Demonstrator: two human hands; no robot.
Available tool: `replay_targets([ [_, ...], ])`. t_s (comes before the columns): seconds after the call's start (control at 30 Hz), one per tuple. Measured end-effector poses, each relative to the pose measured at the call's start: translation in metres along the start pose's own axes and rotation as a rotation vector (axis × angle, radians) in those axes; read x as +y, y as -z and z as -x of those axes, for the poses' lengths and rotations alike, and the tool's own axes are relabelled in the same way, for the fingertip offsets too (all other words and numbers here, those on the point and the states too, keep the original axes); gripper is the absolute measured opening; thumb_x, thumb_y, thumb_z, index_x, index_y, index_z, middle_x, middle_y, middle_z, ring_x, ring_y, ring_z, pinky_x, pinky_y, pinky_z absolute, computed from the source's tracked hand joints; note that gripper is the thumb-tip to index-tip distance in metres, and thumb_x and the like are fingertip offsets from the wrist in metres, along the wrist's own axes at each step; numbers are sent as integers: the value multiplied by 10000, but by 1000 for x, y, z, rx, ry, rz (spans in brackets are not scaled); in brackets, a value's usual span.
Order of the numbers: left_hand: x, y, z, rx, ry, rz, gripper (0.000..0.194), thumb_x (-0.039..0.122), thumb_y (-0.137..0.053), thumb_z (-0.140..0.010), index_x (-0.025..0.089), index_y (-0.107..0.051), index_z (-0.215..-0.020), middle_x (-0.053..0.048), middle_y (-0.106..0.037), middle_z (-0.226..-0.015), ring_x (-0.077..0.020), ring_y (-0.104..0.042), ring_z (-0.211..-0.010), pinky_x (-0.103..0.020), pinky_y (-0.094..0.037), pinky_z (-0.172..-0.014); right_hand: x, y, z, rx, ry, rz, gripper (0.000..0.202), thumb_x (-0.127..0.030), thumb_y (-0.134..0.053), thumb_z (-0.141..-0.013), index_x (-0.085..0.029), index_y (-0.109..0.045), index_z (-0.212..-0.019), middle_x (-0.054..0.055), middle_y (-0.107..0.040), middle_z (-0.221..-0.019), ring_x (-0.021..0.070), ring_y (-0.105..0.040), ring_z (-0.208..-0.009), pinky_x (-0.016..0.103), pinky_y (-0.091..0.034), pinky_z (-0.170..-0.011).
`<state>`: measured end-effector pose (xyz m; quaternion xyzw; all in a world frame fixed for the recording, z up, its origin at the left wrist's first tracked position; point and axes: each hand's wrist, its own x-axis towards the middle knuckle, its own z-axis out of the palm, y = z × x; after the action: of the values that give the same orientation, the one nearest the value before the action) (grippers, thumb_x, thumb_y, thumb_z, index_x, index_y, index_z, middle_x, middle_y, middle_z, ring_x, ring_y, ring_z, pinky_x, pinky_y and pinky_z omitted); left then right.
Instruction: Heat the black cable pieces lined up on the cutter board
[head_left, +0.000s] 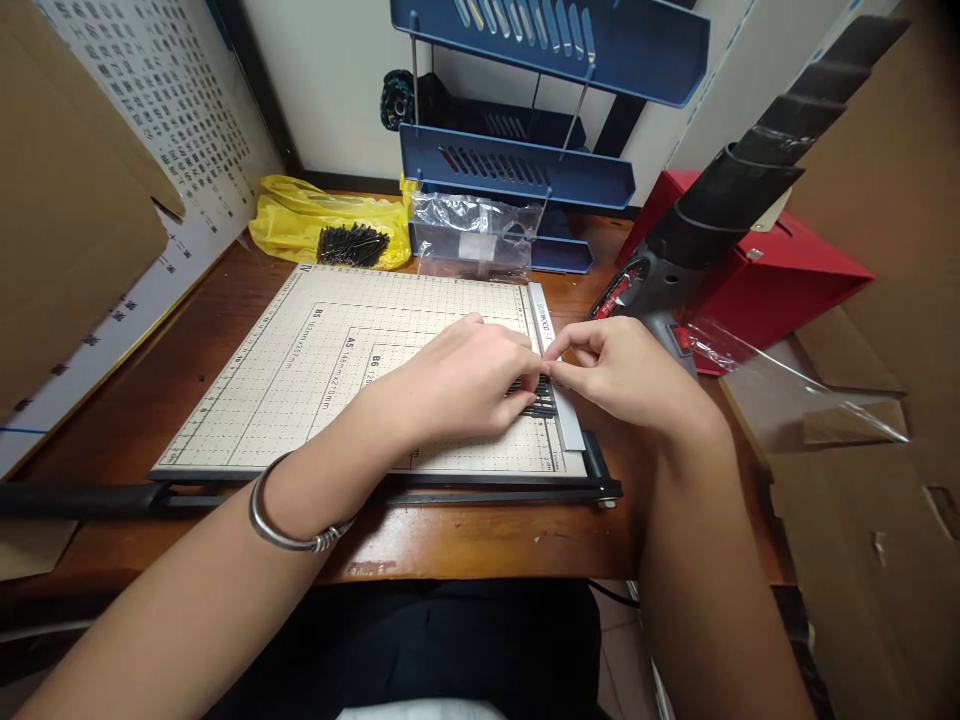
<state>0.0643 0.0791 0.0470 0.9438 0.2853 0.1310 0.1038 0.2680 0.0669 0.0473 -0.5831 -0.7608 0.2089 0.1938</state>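
Note:
A cream paper trimmer (300, 350) with printed grid lines lies on the wooden desk. Along its right side runs a pale metal strip (566, 420). Several short thin black sticks (541, 408) lie side by side against this strip, partly hidden under my left hand. My left hand (484, 375) rests over them with curled fingers, its fingertips at the sticks and the strip. My right hand (626, 370) is closed in a pinch at the strip, touching the left fingertips; whatever it pinches is too small to make out.
The trimmer's black-handled blade arm (90, 500) lies low along the near edge. Behind are a yellow bag (292, 215), a pile of black sticks (351, 245), a clear bag (476, 235) and a blue rack (517, 170). A heat gun (675, 250) and red box (810, 260) stand right.

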Motion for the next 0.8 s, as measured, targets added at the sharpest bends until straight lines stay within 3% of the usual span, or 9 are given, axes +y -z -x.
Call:
replay_targets([
  [0.2, -3, 0, 4, -29, -56, 53, 127, 169, -656, -867, 201, -755, -793, -16, -713, -818, -188, -637, -787, -363, -406, -825, 0, 0, 0, 2, -3, -2, 191, -319, -640, -825, -158, -736, -785, -40, -384, -554, 67, -311, -545, 276, -240, -583],
  [0.5, 3, 1, 0, -61, -12, 57, 104, 184, -675, -897, 186, -725, -806, -30, -721, -875, -193, -645, -817, -350, -408, -804, 3, 0, 0, 14, 22, -11, 178, -291, -616, -821, -173, -748, -806, -46, -395, -546, 66, -316, -537, 271, -262, -595],
  [0.67, 8, 6, 23, 98, 178, -47, 143, 288, -652, -958, 176, -697, -1035, -73, -719, -1065, -260, -634, -1007, -375, -440, -839, 6, 0, -1, -7, 21, -46, 194, -317, -620, -853, -189, -763, -871, -41, -445, -550, 73, -347, -547, 265, -277, -600],
  [0.8, 24, -8, 48, 265, 344, -79, 274, 297, -649, -972, 173, -659, -1217, -100, -719, -1223, -291, -619, -1132, -420, -465, -918, 8, -2, -2, -26, 36, -48, 229, -331, -619, -860, -187, -792, -903, -17, -516, -589, 85, -404, -575, 268, -301, -622],
])
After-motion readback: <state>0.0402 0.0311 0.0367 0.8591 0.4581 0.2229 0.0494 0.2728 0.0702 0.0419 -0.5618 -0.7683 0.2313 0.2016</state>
